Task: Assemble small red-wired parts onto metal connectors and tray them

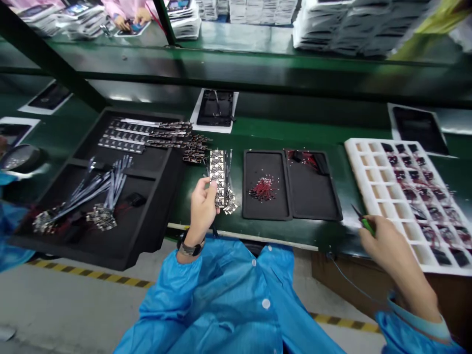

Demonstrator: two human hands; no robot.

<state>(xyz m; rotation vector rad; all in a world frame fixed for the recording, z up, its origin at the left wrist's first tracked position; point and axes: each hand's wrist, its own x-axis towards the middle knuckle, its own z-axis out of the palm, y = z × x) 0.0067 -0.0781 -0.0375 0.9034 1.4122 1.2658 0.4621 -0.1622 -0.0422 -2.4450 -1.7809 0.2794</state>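
Observation:
My left hand (202, 206) is closed around a strip of small circuit boards (217, 177), held upright above the green bench edge. A watch sits on that wrist. My right hand (379, 238) grips a green-handled tool (365, 222) with a dark thin tip, beside the near corner of a white compartment tray (363, 157) that holds small dark parts with red wires. Between the hands lie two black shallow trays (258, 204), the left one carrying a small heap of red-wired parts (263, 187).
A large black tray (162, 182) at left holds board strips and bundles of flat cables. Tablets on white sheets (216, 110) lie along the conveyor behind. Another person's hands (127, 19) work at the far bench, among stacks of packaged items. A blue sleeve shows at far left.

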